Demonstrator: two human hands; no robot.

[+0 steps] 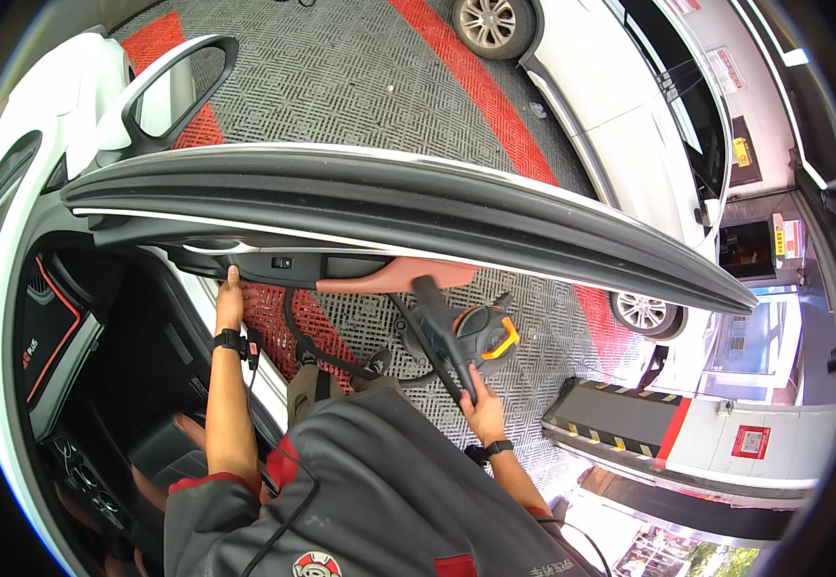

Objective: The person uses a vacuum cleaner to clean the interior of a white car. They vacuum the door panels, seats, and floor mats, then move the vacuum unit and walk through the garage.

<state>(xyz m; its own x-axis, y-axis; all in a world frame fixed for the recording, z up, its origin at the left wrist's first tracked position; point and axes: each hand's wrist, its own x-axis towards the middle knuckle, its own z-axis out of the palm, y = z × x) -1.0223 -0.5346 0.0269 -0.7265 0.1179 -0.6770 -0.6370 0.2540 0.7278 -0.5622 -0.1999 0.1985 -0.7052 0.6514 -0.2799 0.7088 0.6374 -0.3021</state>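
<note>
My right hand [483, 407] is closed around the black handle of a vacuum cleaner wand [441, 328]. The wand's upper end lies close to the red-brown armrest of the open car door [396, 275]; whether they touch I cannot tell. My left hand [234, 296] is at the lower edge of the door's inner panel, near the window switch [282, 263], with its thumb up against the panel; the other fingers are partly hidden. On the floor behind the wand stands the round canister vacuum cleaner [472, 328] with an orange handle, and its black hose [292, 317] curves past my shoes.
The car's seat [180, 454] and dark interior are at the left. Its white side mirror [173, 94] sticks out beyond the door. A second white car [605, 94] stands across the grated floor [317, 79]. A striped low barrier [616, 418] is at the right.
</note>
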